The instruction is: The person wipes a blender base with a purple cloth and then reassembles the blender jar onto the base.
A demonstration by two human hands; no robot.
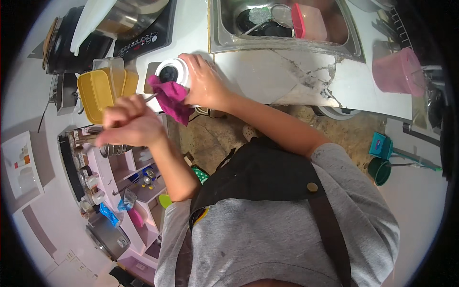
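My right hand [204, 82] is wet and closed around the side of a white round container [184, 70] with a dark round opening or centre. A magenta cloth [171, 97] lies against the container's near rim and hangs down over the counter edge. Blurred, my left hand [131, 123] is curled at the lower left of the container, around a thin metal rod [151, 97] whose far end meets the cloth. Most of the rod is hidden by the fingers. Metal coils [116, 150] show just below the left hand; whether they belong to the rod I cannot tell.
Yellow plastic containers [83, 93] stand left, below an induction cooktop [143, 43] with a steel pot [132, 21]. The steel sink [247, 48] holds a strainer [281, 16] and a red-rimmed container [312, 23]. A pink bucket-like container [396, 73] stands right. Shelves [118, 161] are lower left.
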